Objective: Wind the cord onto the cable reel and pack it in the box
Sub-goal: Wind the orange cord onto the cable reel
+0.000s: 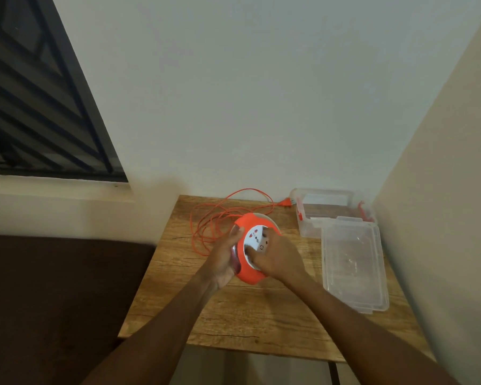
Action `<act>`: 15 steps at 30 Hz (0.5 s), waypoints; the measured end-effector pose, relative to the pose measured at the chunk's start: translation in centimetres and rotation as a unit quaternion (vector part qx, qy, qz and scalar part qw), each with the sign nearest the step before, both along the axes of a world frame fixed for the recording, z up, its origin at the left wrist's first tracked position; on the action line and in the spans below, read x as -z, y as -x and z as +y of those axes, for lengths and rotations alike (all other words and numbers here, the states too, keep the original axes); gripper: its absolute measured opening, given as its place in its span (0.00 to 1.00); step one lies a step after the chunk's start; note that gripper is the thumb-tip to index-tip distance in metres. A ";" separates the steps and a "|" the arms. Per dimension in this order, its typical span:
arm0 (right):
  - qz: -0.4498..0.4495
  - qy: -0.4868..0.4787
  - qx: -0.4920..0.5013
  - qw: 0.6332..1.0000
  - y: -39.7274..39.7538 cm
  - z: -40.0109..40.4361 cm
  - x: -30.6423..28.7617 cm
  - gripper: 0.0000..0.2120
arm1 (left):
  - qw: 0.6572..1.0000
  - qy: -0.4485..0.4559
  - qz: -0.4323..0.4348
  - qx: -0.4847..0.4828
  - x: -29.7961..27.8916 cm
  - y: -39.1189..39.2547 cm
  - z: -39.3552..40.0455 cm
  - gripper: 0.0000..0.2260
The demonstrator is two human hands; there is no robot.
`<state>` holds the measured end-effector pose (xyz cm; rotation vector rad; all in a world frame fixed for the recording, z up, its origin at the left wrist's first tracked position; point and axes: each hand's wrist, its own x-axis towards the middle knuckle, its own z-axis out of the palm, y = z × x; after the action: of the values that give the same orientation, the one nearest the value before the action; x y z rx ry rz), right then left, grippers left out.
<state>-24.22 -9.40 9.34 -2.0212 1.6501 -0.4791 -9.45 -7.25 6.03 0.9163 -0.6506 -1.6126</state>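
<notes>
I've got the orange cable reel (250,250) held over mid-table, tilted. Left hand (225,259) cups its rim; right hand (272,255) presses on the white socket face. Loose cord (214,218) lies beyond the reel toward the table's far-left edge, plug (285,202) at the far edge beside the open clear box (303,215). Lid (353,262) sits on the right edge. No readable labels.

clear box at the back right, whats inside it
The box looks mostly empty: through its clear walls you see the wooden table and what may be a pale label. Its lid lies in front, overlapping the near edge, so that corner is hidden.
</notes>
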 end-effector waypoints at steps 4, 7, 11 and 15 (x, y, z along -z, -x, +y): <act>-0.378 -0.337 0.250 0.825 -1.0 0.0 -0.1 0.21 | 0.998 0.006 -0.066 0.002 1.2 0.4 -0.4 0.23; -0.438 -0.391 0.249 0.771 -0.6 0.1 -0.3 0.18 | 0.998 0.007 -0.058 -0.014 1.5 0.2 -0.4 0.21; -0.207 -0.118 0.115 0.964 0.5 1.0 0.9 0.22 | 1.000 -0.002 0.006 -0.017 0.7 -0.5 -0.1 0.16; 0.071 0.169 -0.073 0.980 1.7 1.3 1.3 0.28 | 1.000 0.000 0.015 -0.003 0.9 -1.8 -0.1 0.17</act>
<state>-25.90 -8.12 8.00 -2.4552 1.5691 -0.6083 -7.66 -7.37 5.13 0.8920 -0.6278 -1.6175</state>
